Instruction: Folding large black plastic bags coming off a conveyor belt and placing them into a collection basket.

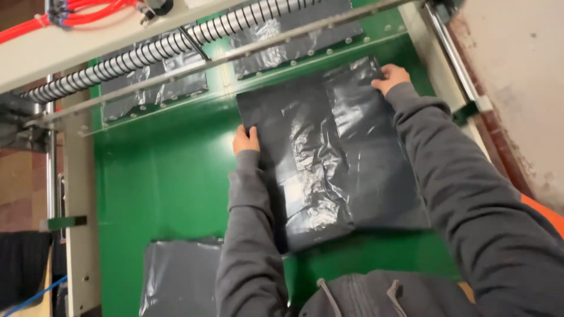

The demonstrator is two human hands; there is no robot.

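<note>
On green desk [164, 176] | second dark bag [179, 276] lower left | left hand [245, 141] gripping left edge of dark plastic bag stack [335, 158], lying flat at centre | right hand [390, 76] gripping its far right corner.

A single camera sits on the person's head, looking steeply down and forward over both grey sleeves at the green machine bed [170, 176]. It is close: the hood collar fills the bottom edge, the bed spans most of the picture, tilted slightly, with the roller bar [176, 41] at its far edge.
</note>
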